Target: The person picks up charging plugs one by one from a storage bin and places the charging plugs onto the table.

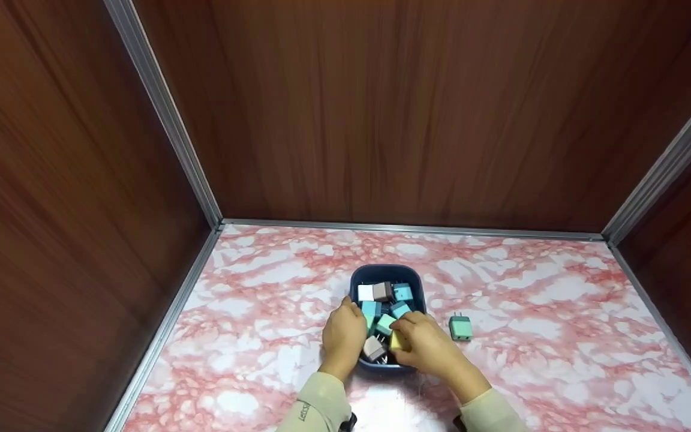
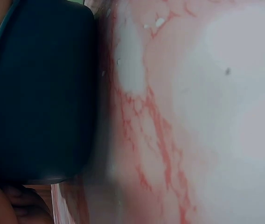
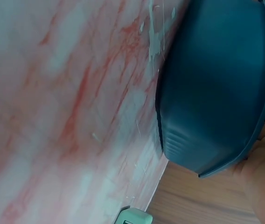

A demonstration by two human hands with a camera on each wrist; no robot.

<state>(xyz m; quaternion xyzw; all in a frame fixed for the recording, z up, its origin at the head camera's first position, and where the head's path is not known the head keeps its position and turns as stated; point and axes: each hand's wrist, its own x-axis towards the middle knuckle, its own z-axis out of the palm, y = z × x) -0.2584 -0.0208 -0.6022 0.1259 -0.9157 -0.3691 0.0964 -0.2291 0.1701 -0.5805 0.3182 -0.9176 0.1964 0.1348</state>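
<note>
A dark blue plastic bin [image 1: 388, 269] holds several cube-shaped plug chargers. My left hand [image 1: 344, 331] grips its left side, the fingers lying at the rim; in the left wrist view part of that hand [image 2: 23, 205] shows below the bin wall. Inside the bin, at the front right, my right hand [image 1: 426, 345] pinches a yellow charger [image 1: 397, 342], partly hidden by the fingers. Around it lie a green charger [image 1: 385, 324], a beige one [image 1: 373, 348] and a blue one [image 1: 400, 309]. The right wrist view shows the bin's outer wall [image 3: 212, 88], with the right hand [image 3: 263, 172] over the rim.
A green charger [image 1: 460, 329] lies on the table right of the bin, prongs pointing away. The red-and-white marbled tabletop [image 1: 261, 336] is bounded by brown wood-grain panels [image 1: 381, 120] with metal edging [image 1: 411, 229] at the back and sides.
</note>
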